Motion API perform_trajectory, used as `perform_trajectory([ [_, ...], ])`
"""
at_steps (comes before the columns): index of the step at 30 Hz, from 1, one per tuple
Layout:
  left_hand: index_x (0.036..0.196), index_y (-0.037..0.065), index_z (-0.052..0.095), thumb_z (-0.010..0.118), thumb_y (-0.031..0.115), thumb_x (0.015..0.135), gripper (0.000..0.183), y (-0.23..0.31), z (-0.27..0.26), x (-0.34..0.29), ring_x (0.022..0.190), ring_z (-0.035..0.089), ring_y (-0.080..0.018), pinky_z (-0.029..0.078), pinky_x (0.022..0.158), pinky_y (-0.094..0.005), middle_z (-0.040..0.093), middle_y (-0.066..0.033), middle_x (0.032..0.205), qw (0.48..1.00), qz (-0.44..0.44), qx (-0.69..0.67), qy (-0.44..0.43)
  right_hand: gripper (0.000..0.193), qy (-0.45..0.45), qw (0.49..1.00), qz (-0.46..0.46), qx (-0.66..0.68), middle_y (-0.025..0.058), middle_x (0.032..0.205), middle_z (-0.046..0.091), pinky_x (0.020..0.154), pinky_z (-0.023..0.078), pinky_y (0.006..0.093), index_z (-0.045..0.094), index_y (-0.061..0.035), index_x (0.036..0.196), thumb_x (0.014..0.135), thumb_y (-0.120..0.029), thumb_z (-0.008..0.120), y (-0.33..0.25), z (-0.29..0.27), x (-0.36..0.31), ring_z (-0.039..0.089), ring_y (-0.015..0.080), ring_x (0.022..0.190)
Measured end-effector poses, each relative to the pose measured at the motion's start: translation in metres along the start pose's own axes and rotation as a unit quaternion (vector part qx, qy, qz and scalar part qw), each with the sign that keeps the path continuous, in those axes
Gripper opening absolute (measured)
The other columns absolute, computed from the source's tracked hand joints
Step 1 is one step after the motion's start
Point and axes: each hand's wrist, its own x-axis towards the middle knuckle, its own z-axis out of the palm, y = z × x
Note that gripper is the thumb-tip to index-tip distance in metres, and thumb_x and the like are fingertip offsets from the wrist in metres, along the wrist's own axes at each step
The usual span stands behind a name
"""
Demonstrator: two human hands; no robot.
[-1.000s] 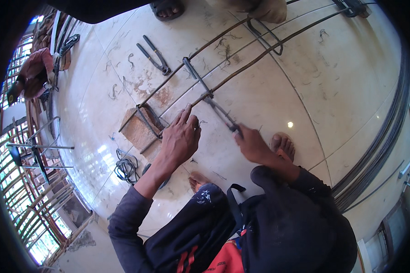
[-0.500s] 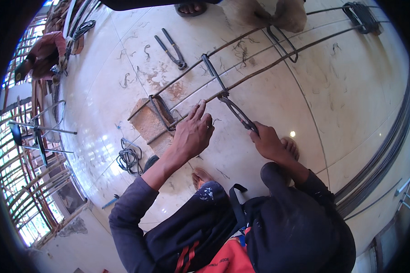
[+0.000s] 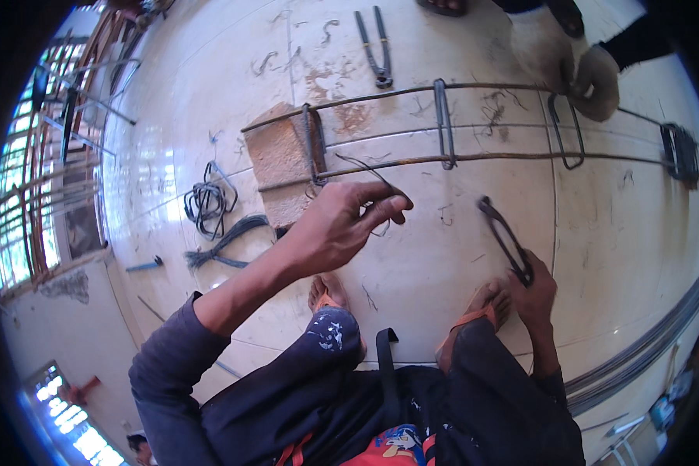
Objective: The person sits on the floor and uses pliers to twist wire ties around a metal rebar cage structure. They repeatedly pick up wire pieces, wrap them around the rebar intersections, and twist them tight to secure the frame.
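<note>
My left hand pinches a thin dark tie wire between thumb and fingers, just on my side of a long steel rebar frame. The wire curves up from the fingertips toward the near rod, and I cannot tell if it touches. At the right, my right hand is closed around the handles of dark pincers; their head points up and left, apart from the frame. Square bent stirrups cross the frame's rods. The frame's left end rests on a brown block.
A co-worker's gloved hands grip the frame near a right-hand stirrup. Another pair of pincers lies beyond the frame. Left of my arm are a wire coil and a wire bundle. Long rods lie at the right.
My right hand has drawn the pincers back from the stirrup joint, toward me. My left hand has come off the rod and now shows a wire in its fingers. The view has turned.
</note>
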Motion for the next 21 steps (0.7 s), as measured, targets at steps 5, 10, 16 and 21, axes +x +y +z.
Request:
perform_trajectory([
  [5, 0.096, 0.002, 0.067, 0.051, 0.018, 0.096, 0.022, -0.002, 0.004, -0.052, 0.089, 0.059, -0.0271, 0.045, 0.082, -0.0377, 0.063, -0.0117, 0.083, 0.988, 0.049, 0.13, 0.074, 0.048, 0.003, 0.995, 0.013, -0.1, 0.0186, 0.105, 0.059, 0.083, 0.048, 0.0395, 0.054, -0.001, 0.123, 0.079, -0.011, 0.069, 0.043, -0.029, 0.001, 0.06, 0.033, 0.094],
  [10, 0.102, 0.004, 0.063, 0.047, 0.013, 0.095, 0.02, 0.012, 0.016, -0.131, 0.088, 0.056, -0.0329, 0.044, 0.082, -0.0415, 0.059, -0.015, 0.079, 0.987, -0.045, 0.11, 0.109, 0.051, -0.002, 0.963, -0.085, -0.256, 0.0234, 0.121, 0.049, 0.095, 0.041, 0.0427, 0.05, 0.0031, 0.125, 0.081, -0.014, 0.067, 0.061, -0.024, 0.014, 0.048, 0.04, 0.113],
  [16, 0.098, 0.003, 0.057, 0.051, 0.014, 0.093, 0.014, 0.036, 0.032, -0.192, 0.072, 0.06, -0.0371, 0.046, 0.064, -0.0462, 0.058, -0.0177, 0.07, 0.982, -0.063, 0.094, 0.15, 0.037, -0.226, 0.953, -0.147, 0.138, 0.015, 0.108, 0.062, 0.09, 0.046, 0.0365, 0.055, 0.0055, 0.121, 0.093, -0.019, 0.055, -0.114, 0.019, 0.075, 0.06, 0.0238, 0.101],
  [21, 0.101, 0.005, 0.058, 0.05, 0.012, 0.093, 0.013, 0.056, 0.02, -0.186, 0.071, 0.06, -0.0362, 0.046, 0.064, -0.0432, 0.059, -0.0165, 0.071, 0.977, -0.003, 0.048, 0.209, 0.053, -0.558, 0.636, -0.296, 0.443, 0.0161, 0.114, 0.06, 0.093, 0.046, 0.0353, 0.049, 0.0071, 0.128, 0.098, -0.037, 0.049, -0.276, 0.042, 0.064, 0.057, 0.0231, 0.11],
])
